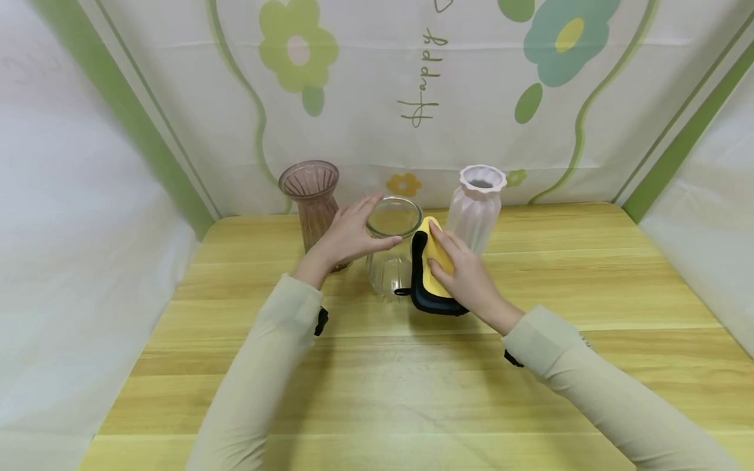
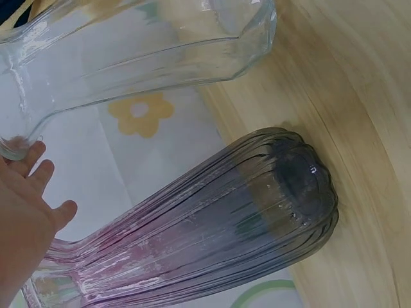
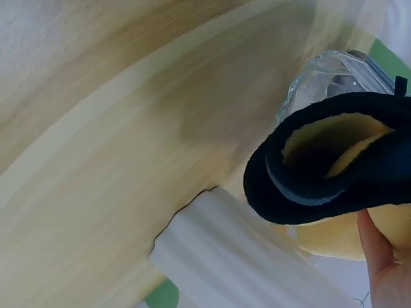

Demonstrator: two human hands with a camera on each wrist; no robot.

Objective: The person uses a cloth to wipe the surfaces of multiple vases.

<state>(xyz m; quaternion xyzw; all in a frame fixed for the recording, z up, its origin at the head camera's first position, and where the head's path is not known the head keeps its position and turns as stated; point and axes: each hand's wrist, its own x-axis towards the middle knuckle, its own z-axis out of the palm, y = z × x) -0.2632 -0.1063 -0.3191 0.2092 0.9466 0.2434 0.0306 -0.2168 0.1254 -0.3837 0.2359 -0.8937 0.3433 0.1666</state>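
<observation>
My left hand (image 1: 353, 229) spans the rim of a clear glass vase (image 1: 390, 271), thumb on the near side and fingers on the far side. In the left wrist view one fingertip of that hand (image 2: 26, 212) meets the vase's rim, while other fingers spread apart. A folded yellow cloth with a black edge (image 1: 434, 265) is held in my right hand (image 1: 471, 278), close against the clear vase's right side. In the right wrist view the cloth (image 3: 334, 237) shows its rolled, dark-edged fold, with the clear vase (image 3: 321, 74) behind it.
A purple-tinted ribbed glass vase (image 1: 315, 209) stands left of the clear one, behind my left hand. To the right stands a pale pink fluted vase (image 1: 474, 209). The wooden table (image 1: 377, 392) ends at a flower-printed curtain (image 1: 365, 131).
</observation>
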